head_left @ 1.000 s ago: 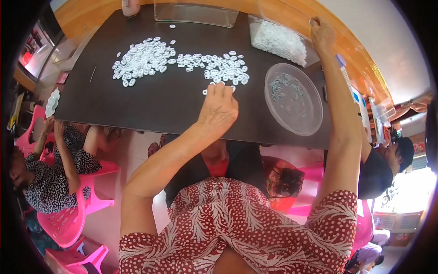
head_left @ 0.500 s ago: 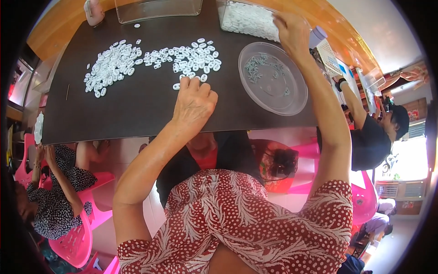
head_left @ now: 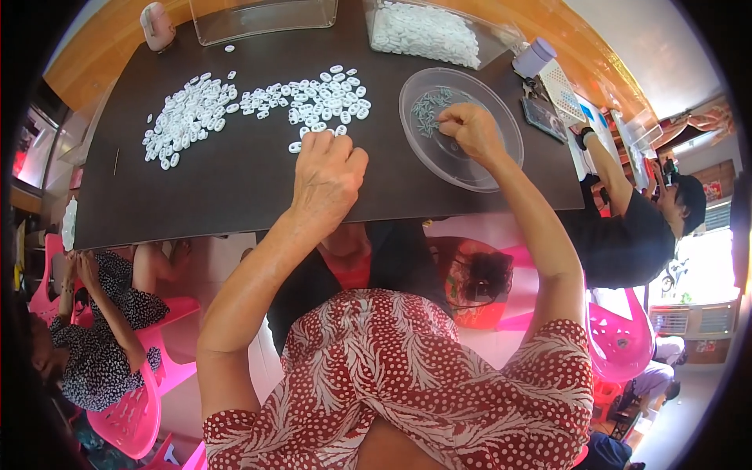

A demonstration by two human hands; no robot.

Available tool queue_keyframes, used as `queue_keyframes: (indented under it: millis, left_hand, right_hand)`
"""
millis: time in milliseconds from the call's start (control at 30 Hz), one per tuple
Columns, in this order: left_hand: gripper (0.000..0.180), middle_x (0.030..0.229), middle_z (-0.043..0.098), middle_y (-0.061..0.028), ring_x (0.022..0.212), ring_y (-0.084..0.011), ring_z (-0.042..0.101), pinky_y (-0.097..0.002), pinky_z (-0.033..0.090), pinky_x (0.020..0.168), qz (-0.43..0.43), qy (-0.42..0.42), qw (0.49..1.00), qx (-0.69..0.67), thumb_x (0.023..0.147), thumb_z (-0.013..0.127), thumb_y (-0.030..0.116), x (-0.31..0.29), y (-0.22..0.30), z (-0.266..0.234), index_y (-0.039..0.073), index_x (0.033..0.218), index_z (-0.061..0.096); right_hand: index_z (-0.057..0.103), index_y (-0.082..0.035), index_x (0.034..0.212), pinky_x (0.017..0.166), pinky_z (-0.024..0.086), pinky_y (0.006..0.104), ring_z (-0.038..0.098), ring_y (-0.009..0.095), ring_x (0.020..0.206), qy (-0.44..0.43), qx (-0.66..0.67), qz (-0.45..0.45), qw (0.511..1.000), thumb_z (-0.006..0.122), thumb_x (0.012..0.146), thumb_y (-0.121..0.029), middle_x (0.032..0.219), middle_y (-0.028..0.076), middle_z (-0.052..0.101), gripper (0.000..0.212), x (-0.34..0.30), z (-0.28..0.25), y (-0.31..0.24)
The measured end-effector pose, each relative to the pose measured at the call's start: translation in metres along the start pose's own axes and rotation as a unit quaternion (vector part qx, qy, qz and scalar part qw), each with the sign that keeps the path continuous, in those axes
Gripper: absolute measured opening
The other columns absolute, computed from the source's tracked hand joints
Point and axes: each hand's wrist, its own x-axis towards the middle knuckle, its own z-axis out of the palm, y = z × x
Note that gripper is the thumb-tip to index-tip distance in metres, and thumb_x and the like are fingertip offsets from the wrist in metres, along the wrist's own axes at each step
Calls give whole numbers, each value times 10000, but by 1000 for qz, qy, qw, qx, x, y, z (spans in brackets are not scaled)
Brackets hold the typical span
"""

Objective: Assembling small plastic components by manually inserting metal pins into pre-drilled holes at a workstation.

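My left hand (head_left: pixel 327 174) rests at the near edge of a spread of small white oval plastic pieces (head_left: pixel 329 98), its fingers curled down; whatever they hold is hidden. Over a round clear plastic lid (head_left: pixel 478 178), my right hand (head_left: pixel 473 133) has thumb and fingers pinched together beside a scatter of thin grey-green screw-like bits (head_left: pixel 429 110). I cannot make out what is in the pinch. A larger heap of white oval pieces (head_left: pixel 184 117) lies to the left. At the back, a clear box (head_left: pixel 489 43) holds many more white pieces.
Another clear box (head_left: pixel 266 35) stands at the far edge, with a pink object (head_left: pixel 158 27) left of it. A purple-capped bottle (head_left: pixel 534 59) and a phone (head_left: pixel 544 117) sit on the right. Other people are seated on both sides, one arm (head_left: pixel 607 160) near the table's right end.
My right hand has come from the box of white pieces down to the round lid, and its fingers now pinch among the small bits. The left hand has stayed nearly in place.
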Motion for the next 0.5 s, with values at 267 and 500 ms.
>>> queue_keyframes:
  millis: [267, 500]
  left_hand:
    - [207, 736, 536, -35, 704, -223, 504, -338, 397, 631, -81, 65, 994, -32, 616, 712, -2, -17, 4, -13, 68, 789, 624]
    - [155, 728, 570, -37, 684, -220, 513, -324, 402, 614, -130, 96, 985, -69, 669, 705, 7, -23, 2, -21, 61, 792, 627]
  right_hand:
    - [619, -37, 711, 631, 451, 415, 600, 332, 699, -30, -27, -2, 999, 591, 730, -116, 748, 147, 633, 86, -1, 1, -10]
    - [664, -65, 832, 692, 454, 400, 575, 317, 803, -9, -48, -99, 994, 630, 730, -86, 762, 126, 611, 110, -16, -1, -17]
